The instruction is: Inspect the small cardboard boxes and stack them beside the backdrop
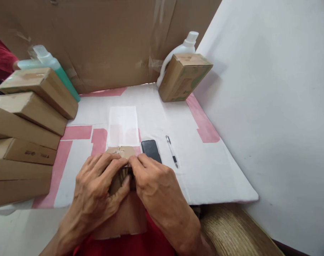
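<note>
A small brown cardboard box (121, 217) stands at the near edge of the table, close to my body. Its far flap (128, 152) is raised, with torn or taped paper along it, and a dark gap shows below. My left hand (98, 185) curls over the left side of the box, fingers on the flap and thumb across the opening. On the other side, my right hand (159, 188) pinches the flap edge, its fingertips almost meeting the left ones. What lies inside the box is mostly hidden by my hands.
A black phone (151, 150) and a pen (172, 151) lie beyond my right hand. White paper (123, 126) lies ahead. Cardboard boxes (31, 126) line the left, beside a green bottle (66, 80). Another box (183, 78) leans by a white bottle (175, 49). A person's red sleeve (1, 58) shows far left.
</note>
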A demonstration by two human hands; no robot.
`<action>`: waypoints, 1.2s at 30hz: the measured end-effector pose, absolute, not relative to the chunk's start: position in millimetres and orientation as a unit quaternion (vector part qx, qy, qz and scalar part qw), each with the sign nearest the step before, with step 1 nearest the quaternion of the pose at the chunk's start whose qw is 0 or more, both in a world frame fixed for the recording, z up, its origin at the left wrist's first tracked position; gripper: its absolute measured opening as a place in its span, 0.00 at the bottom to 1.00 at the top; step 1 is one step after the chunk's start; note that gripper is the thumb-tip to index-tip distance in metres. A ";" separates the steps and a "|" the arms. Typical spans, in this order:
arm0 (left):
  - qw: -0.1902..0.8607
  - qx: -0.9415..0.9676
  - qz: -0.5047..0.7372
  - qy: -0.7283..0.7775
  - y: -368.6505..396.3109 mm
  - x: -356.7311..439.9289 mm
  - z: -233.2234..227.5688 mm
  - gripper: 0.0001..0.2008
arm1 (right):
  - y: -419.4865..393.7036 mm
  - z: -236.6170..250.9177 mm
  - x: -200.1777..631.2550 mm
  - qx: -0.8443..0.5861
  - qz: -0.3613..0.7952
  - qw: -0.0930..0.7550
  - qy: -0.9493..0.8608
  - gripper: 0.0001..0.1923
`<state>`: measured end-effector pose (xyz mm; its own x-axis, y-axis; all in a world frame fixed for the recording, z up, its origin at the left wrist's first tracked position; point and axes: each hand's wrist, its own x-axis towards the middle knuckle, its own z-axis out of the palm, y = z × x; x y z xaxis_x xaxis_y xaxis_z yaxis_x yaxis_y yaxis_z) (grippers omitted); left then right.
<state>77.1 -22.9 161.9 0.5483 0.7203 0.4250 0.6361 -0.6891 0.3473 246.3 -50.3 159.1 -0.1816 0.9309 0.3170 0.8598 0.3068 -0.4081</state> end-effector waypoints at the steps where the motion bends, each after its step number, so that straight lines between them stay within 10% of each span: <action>1: 0.074 0.874 0.276 0.392 -23.5 77.6 161.9 0.11 | -50.0 158.8 247.3 -0.581 0.076 0.257 -0.769 0.18; 12: 0.066 0.862 0.291 0.411 -20.5 70.5 155.4 0.15 | -58.7 154.3 334.4 -0.675 0.248 0.368 -0.589 0.23; 17: 0.129 0.854 0.302 0.403 -10.8 50.9 159.6 0.16 | -57.8 63.2 395.7 -0.885 0.181 0.104 -0.416 0.14; 21: 0.134 0.848 0.293 0.420 1.0 49.9 159.4 0.14 | -61.2 9.1 405.2 -0.885 0.225 0.059 -0.403 0.14; 31: 0.171 0.813 0.337 0.442 15.1 64.9 148.1 0.16 | -50.0 -9.1 400.8 -0.835 0.254 0.266 -0.409 0.08; 36: 0.172 0.819 0.335 0.434 13.1 68.0 148.3 0.15 | -40.6 55.3 356.2 -0.626 0.369 0.615 -0.305 0.14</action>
<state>68.0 13.1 148.3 0.3992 0.8254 0.3993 0.5957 -0.5645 0.5714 356.2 -40.6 55.3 0.5416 0.8362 -0.0860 -0.0711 -0.0563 -0.9959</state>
